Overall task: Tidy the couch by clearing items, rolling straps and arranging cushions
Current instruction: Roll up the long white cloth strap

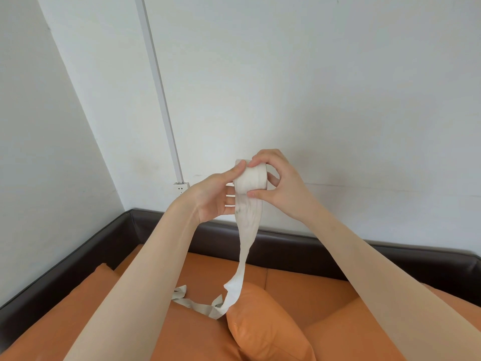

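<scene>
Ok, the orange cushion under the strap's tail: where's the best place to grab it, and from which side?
Probably its near-left corner, from the left. The orange cushion lies tilted on the couch seat, that bulging edge free, while the strap tail drapes over its far edge. Both hands, left hand and right hand, are holding the roll.

Held up before a white wall: off-white fabric strap, upper end wound into a roll, pinched by right hand, supported by left hand. Loose tail trailing onto an orange leather cushion of the orange, dark-framed couch.
</scene>
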